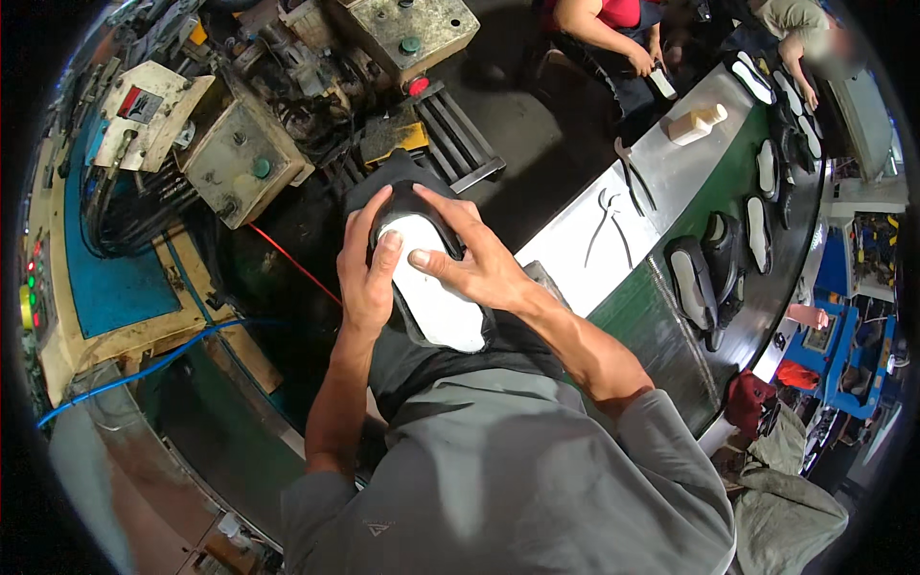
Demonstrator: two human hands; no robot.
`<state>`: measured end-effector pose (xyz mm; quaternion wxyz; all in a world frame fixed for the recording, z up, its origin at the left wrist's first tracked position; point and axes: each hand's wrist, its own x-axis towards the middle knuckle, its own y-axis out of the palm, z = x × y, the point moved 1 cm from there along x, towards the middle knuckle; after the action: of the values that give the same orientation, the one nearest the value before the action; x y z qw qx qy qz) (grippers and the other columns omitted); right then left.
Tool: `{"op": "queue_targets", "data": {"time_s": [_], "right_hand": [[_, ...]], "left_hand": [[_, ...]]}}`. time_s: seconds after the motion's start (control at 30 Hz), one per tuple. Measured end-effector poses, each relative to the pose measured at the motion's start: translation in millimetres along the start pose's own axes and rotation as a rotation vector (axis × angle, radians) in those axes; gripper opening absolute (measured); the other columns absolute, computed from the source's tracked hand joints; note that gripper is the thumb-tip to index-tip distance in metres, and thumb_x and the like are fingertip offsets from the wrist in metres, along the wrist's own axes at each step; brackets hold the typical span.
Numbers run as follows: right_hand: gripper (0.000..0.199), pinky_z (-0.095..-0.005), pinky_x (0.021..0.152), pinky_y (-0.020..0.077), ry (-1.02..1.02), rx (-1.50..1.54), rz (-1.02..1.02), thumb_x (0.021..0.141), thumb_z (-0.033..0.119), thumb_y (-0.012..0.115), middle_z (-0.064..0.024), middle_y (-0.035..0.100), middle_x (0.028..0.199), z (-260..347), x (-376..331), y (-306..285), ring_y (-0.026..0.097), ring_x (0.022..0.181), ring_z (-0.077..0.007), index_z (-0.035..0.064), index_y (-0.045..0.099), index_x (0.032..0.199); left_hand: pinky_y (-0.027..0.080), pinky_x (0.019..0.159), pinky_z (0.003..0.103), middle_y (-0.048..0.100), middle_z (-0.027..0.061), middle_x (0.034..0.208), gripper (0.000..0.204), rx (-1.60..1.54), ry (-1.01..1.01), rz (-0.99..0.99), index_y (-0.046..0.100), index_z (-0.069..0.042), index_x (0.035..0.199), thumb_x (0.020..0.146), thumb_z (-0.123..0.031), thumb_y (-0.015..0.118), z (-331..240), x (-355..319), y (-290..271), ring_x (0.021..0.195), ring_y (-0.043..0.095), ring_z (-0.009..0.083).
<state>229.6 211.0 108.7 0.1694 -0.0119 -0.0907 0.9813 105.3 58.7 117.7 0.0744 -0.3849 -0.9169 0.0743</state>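
Note:
On my lap a black shoe upper (407,324) lies sole side up, its bottom covered by a white insole board (436,302). My left hand (369,273) grips its left edge, with the thumb flat on the white board near the toe. From the other side my right hand (479,259) wraps the toe, its thumb also pressing on the board. The fingertips of both hands curl round the black toe edge, partly out of sight.
Two pairs of pincers (608,228) (632,180) and a pale bottle (698,125) lie on the metal ledge at right. Several shoes (692,283) sit on the green conveyor (628,321). Control boxes (244,158) and machinery stand at left. Two people work at the far right.

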Motion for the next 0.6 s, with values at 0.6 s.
{"op": "queue_targets", "data": {"time_s": [0.6], "right_hand": [[0.085, -0.0433, 0.130, 0.0316, 0.192, 0.603, 0.156, 0.109, 0.039, 0.069, -0.0225, 0.039, 0.172, -72.1, 3.4, -33.5, 0.038, 0.159, -0.0313, 0.0088, 0.024, 0.174]], "left_hand": [[0.044, 0.118, 0.038, 0.065, 0.0108, 0.148, 0.044, -0.311, -0.097, 0.005, 0.061, -0.002, 0.152, 0.111, -0.020, 0.061, 62.8, 20.4, -13.0, 0.134, 0.060, 0.0226]]}}
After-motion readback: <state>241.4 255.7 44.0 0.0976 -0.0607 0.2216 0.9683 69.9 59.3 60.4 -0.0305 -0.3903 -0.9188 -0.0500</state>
